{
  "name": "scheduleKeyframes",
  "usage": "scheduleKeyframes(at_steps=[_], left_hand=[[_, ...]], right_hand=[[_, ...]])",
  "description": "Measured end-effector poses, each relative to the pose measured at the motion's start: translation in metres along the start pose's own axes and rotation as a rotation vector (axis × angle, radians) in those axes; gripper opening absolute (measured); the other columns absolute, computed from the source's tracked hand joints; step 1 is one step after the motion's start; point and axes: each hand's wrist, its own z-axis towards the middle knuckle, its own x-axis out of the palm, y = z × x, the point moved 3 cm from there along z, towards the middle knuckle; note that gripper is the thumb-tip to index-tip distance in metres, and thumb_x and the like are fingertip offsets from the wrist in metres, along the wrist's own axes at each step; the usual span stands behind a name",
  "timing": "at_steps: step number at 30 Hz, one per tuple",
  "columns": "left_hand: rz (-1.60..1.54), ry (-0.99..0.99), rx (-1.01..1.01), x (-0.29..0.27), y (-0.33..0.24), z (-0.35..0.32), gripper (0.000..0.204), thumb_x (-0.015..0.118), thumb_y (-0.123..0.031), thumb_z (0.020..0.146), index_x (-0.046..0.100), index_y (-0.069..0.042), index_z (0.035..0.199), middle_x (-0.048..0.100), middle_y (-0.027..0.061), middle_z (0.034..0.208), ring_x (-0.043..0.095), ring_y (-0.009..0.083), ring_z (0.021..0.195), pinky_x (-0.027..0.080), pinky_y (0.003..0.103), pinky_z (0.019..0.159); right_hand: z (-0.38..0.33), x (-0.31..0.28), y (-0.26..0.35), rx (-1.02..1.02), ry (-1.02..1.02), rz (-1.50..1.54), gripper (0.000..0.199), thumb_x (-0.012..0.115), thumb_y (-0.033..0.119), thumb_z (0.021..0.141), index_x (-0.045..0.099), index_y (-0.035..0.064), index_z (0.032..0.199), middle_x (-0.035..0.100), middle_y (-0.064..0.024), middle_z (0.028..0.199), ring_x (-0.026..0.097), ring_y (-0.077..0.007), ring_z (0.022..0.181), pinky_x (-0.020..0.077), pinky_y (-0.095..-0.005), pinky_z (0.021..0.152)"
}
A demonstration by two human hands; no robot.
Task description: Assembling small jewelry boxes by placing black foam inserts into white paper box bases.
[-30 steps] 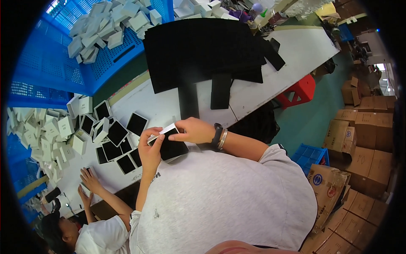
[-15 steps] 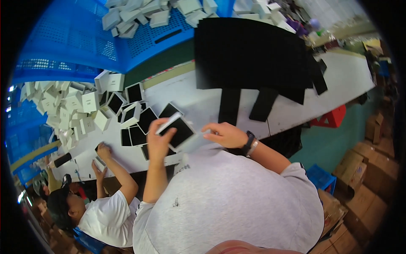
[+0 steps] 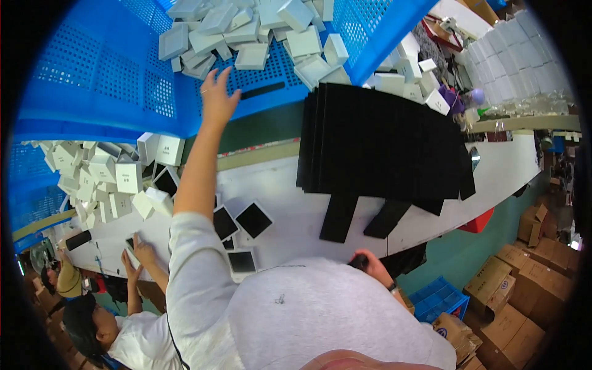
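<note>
My left hand reaches up and forward to the blue perforated crate, fingers spread and holding nothing. Just beyond its fingertips lies an open white box among several others. Low at the right, close to my body, my right hand is closed around a small black piece whose kind I cannot make out. On the white table, left of centre, lie white boxes with black insides, among them one box turned askew and another box near my shirt.
A thick stack of black sheets covers the table's middle, with black strips jutting from its near edge. White boxes are heaped at the left. A co-worker's hands hold something small there. Cardboard boxes stand at the right.
My left hand has let go of the black-lined white box and moved up and forward to the crate. The right hand has drawn back to my body and now holds a black piece.
</note>
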Motion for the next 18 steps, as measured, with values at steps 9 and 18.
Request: scheduleKeyframes(at_steps=[9, 18], left_hand=[[-0.15, 0.266, -0.246, 0.115, 0.063, 0.026, 0.031, 0.074, -0.019, 0.074, 0.062, -0.011, 0.102, 0.039, 0.0258, 0.137, 0.044, 0.0456, 0.121, 0.041, 0.045, 0.099], [-0.653, 0.235, -0.03, -0.081, -0.138, -0.169, 0.029, 0.08, 0.0, 0.061, 0.065, -0.009, 0.084, 0.042, 0.0172, 0.134, 0.048, 0.0372, 0.118, 0.041, 0.041, 0.098]], right_hand=[[0.013, -0.083, 0.119, -0.41, -0.559, -0.023, 0.043, 0.044, -0.018, 0.074, 0.063, -0.0007, 0.108, 0.06, -0.0135, 0.118, 0.055, -0.0246, 0.115, 0.0422, -0.0369, 0.1], [0.142, 0.072, 0.252, -1.086, -0.153, -0.82, 0.045, 0.056, -0.008, 0.073, 0.063, 0.0048, 0.115, 0.051, -0.0169, 0.131, 0.048, -0.034, 0.124, 0.0414, -0.0398, 0.101]])
